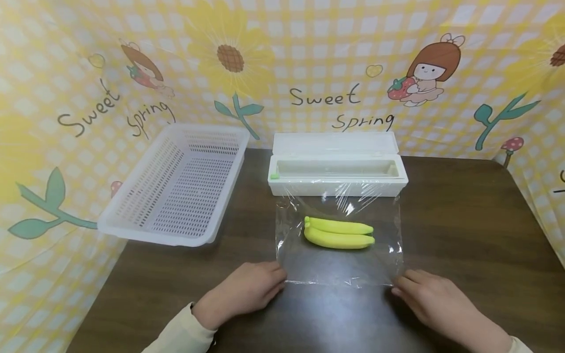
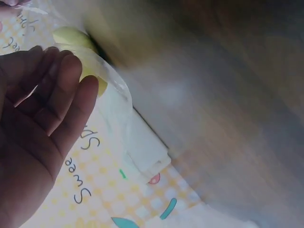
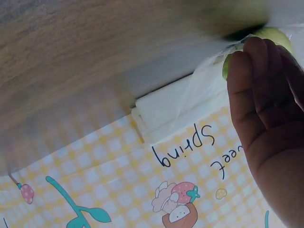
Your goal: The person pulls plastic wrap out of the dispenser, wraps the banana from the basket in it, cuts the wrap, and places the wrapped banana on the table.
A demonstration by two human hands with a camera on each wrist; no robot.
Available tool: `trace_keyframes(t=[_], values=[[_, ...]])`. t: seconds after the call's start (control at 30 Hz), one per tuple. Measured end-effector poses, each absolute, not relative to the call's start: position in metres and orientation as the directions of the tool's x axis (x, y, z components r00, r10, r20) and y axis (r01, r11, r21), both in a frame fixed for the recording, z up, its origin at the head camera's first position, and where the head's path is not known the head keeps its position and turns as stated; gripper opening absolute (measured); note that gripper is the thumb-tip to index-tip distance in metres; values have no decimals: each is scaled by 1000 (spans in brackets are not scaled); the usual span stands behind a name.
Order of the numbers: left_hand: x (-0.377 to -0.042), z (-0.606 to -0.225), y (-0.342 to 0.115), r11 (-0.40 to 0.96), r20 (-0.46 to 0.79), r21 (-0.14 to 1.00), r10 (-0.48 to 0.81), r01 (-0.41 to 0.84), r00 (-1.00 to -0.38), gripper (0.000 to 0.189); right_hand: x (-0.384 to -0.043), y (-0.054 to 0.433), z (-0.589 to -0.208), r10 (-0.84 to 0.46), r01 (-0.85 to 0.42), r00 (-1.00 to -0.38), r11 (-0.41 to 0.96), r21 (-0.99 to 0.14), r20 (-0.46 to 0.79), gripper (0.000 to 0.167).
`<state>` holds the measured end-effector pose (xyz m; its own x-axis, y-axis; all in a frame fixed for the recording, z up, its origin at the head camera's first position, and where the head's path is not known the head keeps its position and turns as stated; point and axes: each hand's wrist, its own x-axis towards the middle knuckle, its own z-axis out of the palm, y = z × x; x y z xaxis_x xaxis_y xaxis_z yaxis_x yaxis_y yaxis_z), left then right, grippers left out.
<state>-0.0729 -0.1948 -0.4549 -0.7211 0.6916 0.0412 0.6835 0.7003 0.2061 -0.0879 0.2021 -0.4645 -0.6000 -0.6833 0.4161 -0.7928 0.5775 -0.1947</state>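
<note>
Hard to make out clear film as above or below bananas; pinching its near corners with left hand and right hand, nearly closed.

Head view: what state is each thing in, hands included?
Clear film: extended from the white box, spread out
Left hand: holds the film's near left corner
Right hand: holds its near right corner
Box lid: open, tilted up at the back
Bananas: lying side by side; above or under film unclear
Basket: upright, open-topped
</note>
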Motion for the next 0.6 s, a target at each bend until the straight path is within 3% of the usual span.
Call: trace_keyframes(t=[0.17,0.4,0.57,0.6], values=[[-75,-448,-199,686,151,192,686,702,-712,7,-92,204,-457,-665,-807,-571,564,-178,481,50],[-93,-437,-206,681,274,208,648,702,-710,9,-114,205,-444,-608,-776,-601,599,-198,519,50],[-122,-442,-206,639,345,455,516,620,-784,9,-142,206,-436,-564,-714,-695,610,-343,445,1],[-129,-444,-204,624,340,522,473,581,-813,7,-148,206,-435,-551,-691,-721,615,-380,420,10]])
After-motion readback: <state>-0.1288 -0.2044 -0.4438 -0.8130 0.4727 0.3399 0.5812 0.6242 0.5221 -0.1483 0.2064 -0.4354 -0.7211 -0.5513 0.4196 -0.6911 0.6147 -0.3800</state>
